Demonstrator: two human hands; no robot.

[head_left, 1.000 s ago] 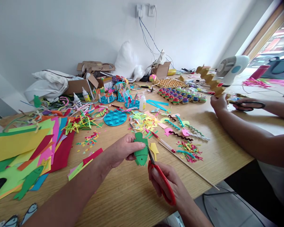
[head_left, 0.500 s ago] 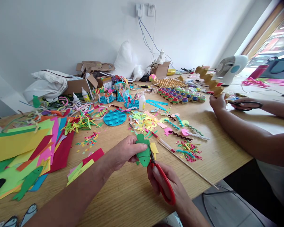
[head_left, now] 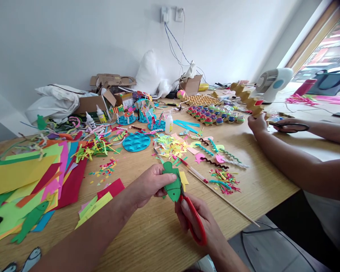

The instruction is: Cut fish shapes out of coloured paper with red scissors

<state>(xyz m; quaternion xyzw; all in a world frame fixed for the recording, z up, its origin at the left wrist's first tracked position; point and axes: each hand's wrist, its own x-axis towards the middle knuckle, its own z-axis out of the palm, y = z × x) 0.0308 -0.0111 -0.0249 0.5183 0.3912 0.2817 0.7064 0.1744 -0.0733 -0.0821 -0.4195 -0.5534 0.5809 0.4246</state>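
Between the thumb and fingers of my left hand [head_left: 151, 181] is a green paper fish [head_left: 172, 189], its head pointing down toward me, with an eye dot and drawn lines. My right hand [head_left: 197, 221] grips red-handled scissors [head_left: 200, 226]. Their blades lie against the fish's right edge, partly hidden by the paper. A yellow paper piece [head_left: 183, 178] lies on the table just behind the blades. Another green fish cutout [head_left: 31, 221] rests at the left, by the stack of coloured paper [head_left: 19, 173].
Paper scraps [head_left: 172, 145], twisted pipe cleaners [head_left: 215, 163] and a long wooden stick [head_left: 223, 198] lie ahead. A blue scalloped disc [head_left: 136, 142] and a glue bottle [head_left: 169, 124] stand beyond. At right, a co-worker's hands [head_left: 257, 122] hold cardboard and black scissors [head_left: 291, 127].
The view has shifted slightly. My hands keep nearly the same pose, with the scissors still at the fish's edge. The co-worker's hands and cardboard have barely moved.
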